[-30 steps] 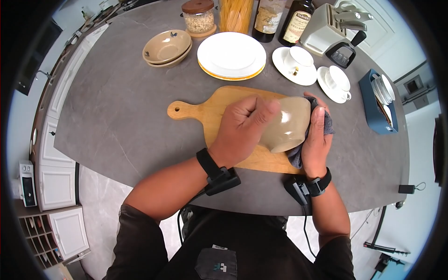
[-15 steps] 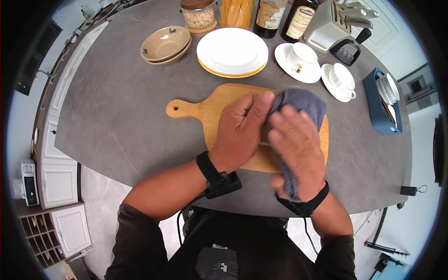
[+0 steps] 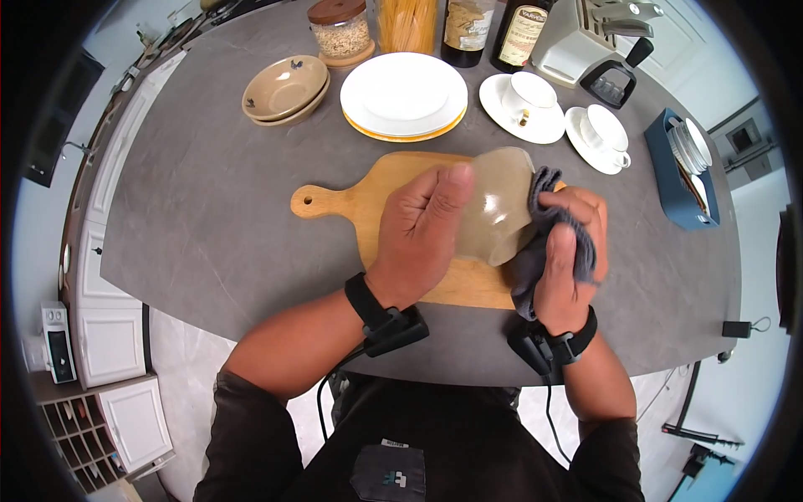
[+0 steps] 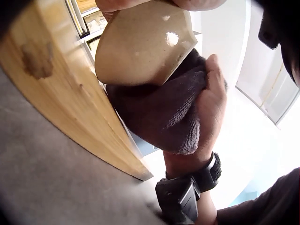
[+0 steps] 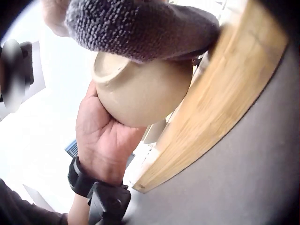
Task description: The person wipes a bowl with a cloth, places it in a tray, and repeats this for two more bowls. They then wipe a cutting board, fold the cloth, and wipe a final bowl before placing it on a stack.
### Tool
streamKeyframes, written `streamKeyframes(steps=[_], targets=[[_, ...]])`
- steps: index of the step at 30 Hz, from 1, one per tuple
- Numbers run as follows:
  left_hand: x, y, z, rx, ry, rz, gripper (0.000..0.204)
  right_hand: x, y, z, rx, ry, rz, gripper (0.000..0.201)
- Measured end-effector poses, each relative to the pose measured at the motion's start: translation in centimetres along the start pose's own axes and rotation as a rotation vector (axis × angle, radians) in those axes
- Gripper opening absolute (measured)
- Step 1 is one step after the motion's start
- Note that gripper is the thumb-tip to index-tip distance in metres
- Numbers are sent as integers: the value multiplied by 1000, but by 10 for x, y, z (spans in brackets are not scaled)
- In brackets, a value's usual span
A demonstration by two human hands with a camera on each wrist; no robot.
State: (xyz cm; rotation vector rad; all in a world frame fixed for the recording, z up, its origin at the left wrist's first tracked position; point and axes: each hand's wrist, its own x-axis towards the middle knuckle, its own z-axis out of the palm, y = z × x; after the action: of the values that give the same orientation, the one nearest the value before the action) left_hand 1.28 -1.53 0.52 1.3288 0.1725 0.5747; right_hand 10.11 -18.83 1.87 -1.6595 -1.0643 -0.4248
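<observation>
A glossy beige bowl (image 3: 495,205) is tilted on its side above the wooden cutting board (image 3: 376,201). The left hand (image 3: 418,230) grips it from the left, thumb up; in the right wrist view the palm (image 5: 105,136) lies against the bowl (image 5: 145,93). The right hand (image 3: 573,259) holds a bunched dark grey cloth (image 3: 535,259) with curled fingers, at the bowl's right side. From the left wrist view, the cloth (image 4: 164,110) touches the bowl's lower edge (image 4: 140,47), with the right hand (image 4: 211,112) behind it. The left fingertips are mostly hidden behind the bowl.
Beyond the board stand stacked brown bowls (image 3: 286,88), white plates (image 3: 404,94), two white cups on saucers (image 3: 530,99) (image 3: 602,130), a jar of oats (image 3: 341,35), bottles and a toaster (image 3: 572,42). A blue bin (image 3: 677,180) with dishes sits at the right.
The right hand and cloth swung across the bowl's front, then back to its right side, where the fingers now curl round the cloth. The left hand still grips the bowl, shifted slightly left.
</observation>
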Motion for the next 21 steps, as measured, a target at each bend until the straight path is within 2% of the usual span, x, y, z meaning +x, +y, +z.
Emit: streamKeyframes(steps=[1, 2, 3, 5, 6, 9, 10, 12, 13, 15, 17, 21], targets=[[0, 0, 0, -3, 17, -18, 49, -4, 6, 2, 39, 24, 165, 25], [1, -1, -1, -2, 13, -16, 49, -8, 8, 4, 197, 49, 359, 22], [2, -3, -2, -14, 14, -13, 48, -9, 10, 5, 195, 52, 358, 22], [3, -3, -2, -25, 12, -7, 48, -8, 14, 5, 310, 56, 525, 27], [2, 0, -2, -6, 15, -9, 48, -8, 14, 4, 310, 58, 523, 27], [-2, 7, 2, 21, 11, -2, 47, -9, 11, 0, 141, 87, 317, 24], [-3, 8, 3, 28, 6, 7, 46, -8, 8, 0, 141, 85, 318, 24], [-6, 7, -2, 68, -34, 31, 44, -3, -1, -2, -1, 66, -173, 26], [-7, 6, -4, 105, -80, 59, 43, 1, -9, -6, 0, 66, -169, 26], [-7, 2, -3, 100, -115, 112, 42, 5, -22, -15, -139, -248, -406, 28], [-7, 1, -2, 95, -149, 165, 40, 5, -23, -10, -135, -263, -453, 30], [-8, 4, -1, 112, -146, 136, 41, 8, -21, -10, -137, -241, -377, 35]])
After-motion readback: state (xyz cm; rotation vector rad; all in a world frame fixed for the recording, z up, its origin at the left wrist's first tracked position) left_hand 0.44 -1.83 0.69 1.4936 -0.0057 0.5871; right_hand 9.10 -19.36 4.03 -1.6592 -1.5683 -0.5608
